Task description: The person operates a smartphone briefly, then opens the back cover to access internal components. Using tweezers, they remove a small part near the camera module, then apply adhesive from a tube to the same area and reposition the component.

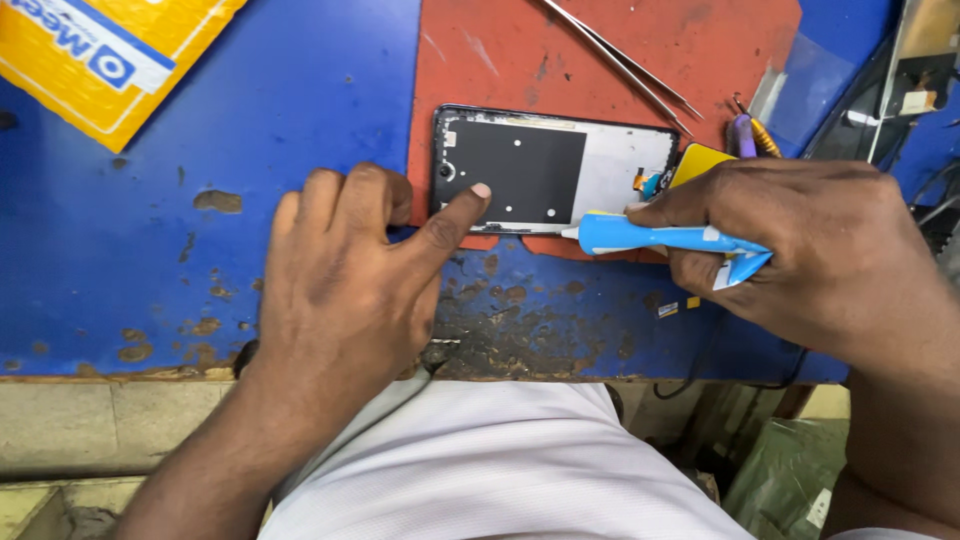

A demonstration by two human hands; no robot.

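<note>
Left hand (pixel 345 275) pinned the black rectangular phone frame (pixel 545 170) with its forefinger, other fingers curled; right hand (pixel 800 245) gripped a blue squeeze tube (pixel 650 236), nozzle at frame's edge.

Open blue table (pixel 250 110) left of the phone frame (pixel 540 170), tweezers (pixel 625 65) and yellow packet (pixel 100 50) crowding the far edge, cluttered right side

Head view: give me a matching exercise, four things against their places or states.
1. blue tube
2. phone frame
3. tweezers
4. yellow envelope

a. top left corner of the bench
b. lying untouched on the red mat, above the phone
c. held in the right hand
d. pinned by the left hand index finger

Pairs: 1-c, 2-d, 3-b, 4-a
</note>
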